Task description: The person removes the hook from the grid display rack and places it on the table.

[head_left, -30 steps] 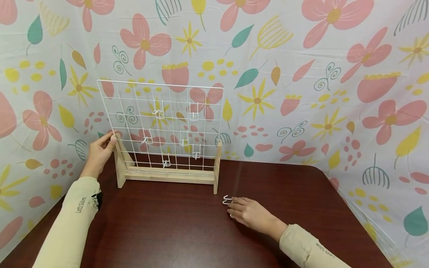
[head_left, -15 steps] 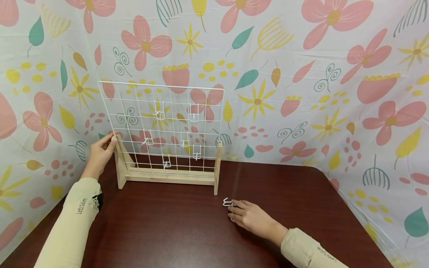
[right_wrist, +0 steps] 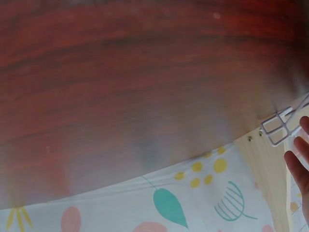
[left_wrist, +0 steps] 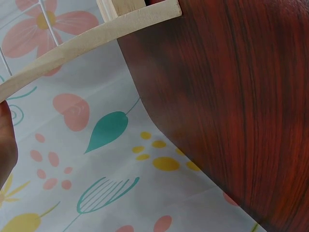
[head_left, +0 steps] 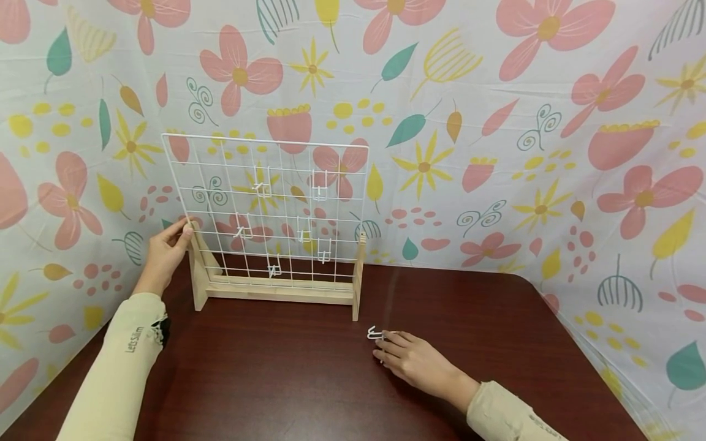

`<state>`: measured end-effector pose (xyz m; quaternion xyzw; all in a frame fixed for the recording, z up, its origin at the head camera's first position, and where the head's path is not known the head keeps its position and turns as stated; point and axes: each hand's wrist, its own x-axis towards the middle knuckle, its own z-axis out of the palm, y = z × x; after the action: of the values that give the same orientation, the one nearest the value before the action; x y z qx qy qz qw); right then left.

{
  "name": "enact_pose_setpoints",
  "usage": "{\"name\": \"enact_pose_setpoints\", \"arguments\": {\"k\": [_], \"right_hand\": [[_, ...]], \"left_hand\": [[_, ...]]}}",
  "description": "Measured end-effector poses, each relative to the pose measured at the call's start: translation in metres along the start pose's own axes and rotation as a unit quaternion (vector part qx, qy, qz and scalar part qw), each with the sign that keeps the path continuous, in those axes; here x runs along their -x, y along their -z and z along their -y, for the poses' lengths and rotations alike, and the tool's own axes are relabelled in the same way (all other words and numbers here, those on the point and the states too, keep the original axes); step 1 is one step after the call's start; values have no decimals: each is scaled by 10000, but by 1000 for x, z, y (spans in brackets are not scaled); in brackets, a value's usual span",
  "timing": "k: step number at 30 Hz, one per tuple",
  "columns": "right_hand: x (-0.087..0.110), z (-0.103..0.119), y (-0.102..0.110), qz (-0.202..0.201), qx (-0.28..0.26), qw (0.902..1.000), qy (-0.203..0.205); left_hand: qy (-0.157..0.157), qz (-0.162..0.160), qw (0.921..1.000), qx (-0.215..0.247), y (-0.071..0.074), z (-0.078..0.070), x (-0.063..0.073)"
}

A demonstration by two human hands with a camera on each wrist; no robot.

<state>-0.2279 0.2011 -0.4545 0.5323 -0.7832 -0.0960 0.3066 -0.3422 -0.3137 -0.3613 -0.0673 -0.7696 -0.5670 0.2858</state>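
Observation:
A white wire grid point(head_left: 266, 141) stands upright in a light wooden stand point(head_left: 281, 295) on the table. Several white wire hooks hang across the grid, one of them a hook point(head_left: 318, 193) at its upper right. My left hand point(head_left: 162, 254) pinches the top of the stand's left upright, beside the grid's edge. In the left wrist view, part of that hand point(left_wrist: 7, 145) shows under the wooden upright point(left_wrist: 87, 46). My right hand point(head_left: 417, 365) holds a loose white wire hook point(head_left: 374, 334) at its fingertips, low over the table right of the stand; its fingers partly cover the hook.
The dark red-brown table point(head_left: 287, 373) has a rounded far right corner. A floral cloth point(head_left: 441, 122) hangs behind it and along both sides, close to the table's edges. The stand's right upright point(head_left: 358, 278) rises between the grid and my right hand.
The hook at my right fingertips has turned slightly, and that hand has shifted a little down and right. My left hand stays on the stand.

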Motion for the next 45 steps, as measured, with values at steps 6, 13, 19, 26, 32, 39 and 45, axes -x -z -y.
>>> {"name": "enact_pose_setpoints", "arguments": {"k": [6,13,19,26,32,39,45], "right_hand": [[-3,0,2,-197,-323,9992,-142],[-10,0,6,36,-537,9974,-482],[-23,0,13,-11,-806,9929,-878],[-35,-3,16,-398,-814,9906,-1022],[-47,-6,18,-520,-849,9876,-1212],[-65,-11,22,-819,-976,9813,-1445],[-82,-15,19,-1225,-1130,9730,-1597]], "left_hand": [[-10,27,9999,-119,0,-4,2],[-106,86,9998,151,-1,0,2],[-5,90,10000,4,0,1,1],[-25,117,9999,107,0,0,1],[-69,146,9998,74,0,0,2],[-38,180,9996,197,1,-3,2],[-8,192,9994,295,1,-3,3]]}}
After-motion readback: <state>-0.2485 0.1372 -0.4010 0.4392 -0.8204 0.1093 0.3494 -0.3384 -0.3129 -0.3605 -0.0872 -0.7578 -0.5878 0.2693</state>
